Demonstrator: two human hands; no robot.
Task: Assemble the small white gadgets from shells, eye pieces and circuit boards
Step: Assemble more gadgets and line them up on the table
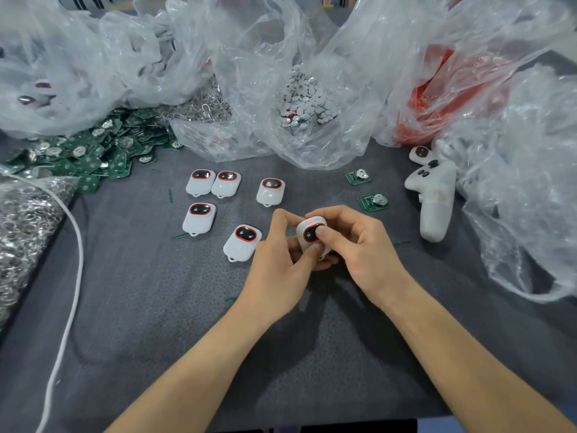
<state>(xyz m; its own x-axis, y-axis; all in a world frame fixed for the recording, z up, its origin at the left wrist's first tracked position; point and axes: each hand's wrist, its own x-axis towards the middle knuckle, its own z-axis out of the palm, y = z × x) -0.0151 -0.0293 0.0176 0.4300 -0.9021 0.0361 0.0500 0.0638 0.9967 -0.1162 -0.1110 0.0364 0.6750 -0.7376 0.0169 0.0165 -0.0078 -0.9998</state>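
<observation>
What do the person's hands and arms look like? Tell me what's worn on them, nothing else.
The left hand and the right hand are bare, with no gloves, rings, watch or bracelet showing. The left forearm and the right forearm are uncovered down to the frame's edge, and no sleeve is in view. The visible nails look short and unpainted.

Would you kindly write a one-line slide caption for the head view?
A white gadget gripped by left hand and right hand, right thumb on its eye piece, five assembled gadgets alongside.
</observation>
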